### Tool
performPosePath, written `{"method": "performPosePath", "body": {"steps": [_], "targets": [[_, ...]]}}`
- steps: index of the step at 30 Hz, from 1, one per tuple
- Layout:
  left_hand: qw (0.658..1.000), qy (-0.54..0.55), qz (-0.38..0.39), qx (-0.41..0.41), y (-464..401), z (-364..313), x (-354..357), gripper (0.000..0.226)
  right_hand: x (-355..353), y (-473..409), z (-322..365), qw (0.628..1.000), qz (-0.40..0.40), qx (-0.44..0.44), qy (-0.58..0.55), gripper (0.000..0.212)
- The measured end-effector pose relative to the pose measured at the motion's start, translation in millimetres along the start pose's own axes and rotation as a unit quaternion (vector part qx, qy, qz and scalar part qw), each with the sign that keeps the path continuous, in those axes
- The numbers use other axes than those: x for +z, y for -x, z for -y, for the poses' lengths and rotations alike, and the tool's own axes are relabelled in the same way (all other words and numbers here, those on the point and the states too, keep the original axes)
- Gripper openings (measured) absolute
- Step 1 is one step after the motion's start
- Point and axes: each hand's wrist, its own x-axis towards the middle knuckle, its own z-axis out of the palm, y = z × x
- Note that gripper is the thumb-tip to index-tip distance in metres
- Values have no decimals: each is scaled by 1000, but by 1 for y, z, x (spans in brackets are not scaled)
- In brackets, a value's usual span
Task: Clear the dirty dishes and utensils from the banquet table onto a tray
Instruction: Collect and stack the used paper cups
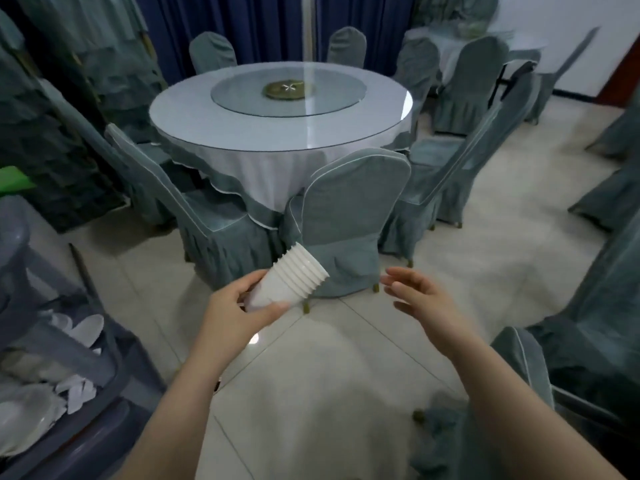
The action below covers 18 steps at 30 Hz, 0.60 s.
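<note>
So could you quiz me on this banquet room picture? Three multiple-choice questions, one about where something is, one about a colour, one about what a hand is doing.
1. Where is the stack of white cups?
A. On the round table
B. In the left hand
C. On the floor

2. What colour are the chair covers?
A. Grey-green
B. Red
C. Yellow

3. What is the right hand doing?
A. Gripping a plate
B. Pressing on the table
C. Open, holding nothing

Answers:
1 B: the left hand wraps its fingers round the bottom of the tilted stack, in the air in front of the nearest chair.
2 A: every covered chair round the round table shows the same muted grey-green cloth.
3 C: its fingers are stretched out loosely beside the cups, touching nothing.
</note>
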Motion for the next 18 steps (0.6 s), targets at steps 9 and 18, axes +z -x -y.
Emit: {"method": "performPosePath", "body": {"steps": [9, 18], "targets": [[991, 8, 127, 28, -157, -23, 84, 51, -83, -70, 19, 985, -166, 9, -42, 23], [966, 15, 229, 120, -313, -81, 245, 49, -213, -160, 38, 951, -302, -17, -66, 23]]}}
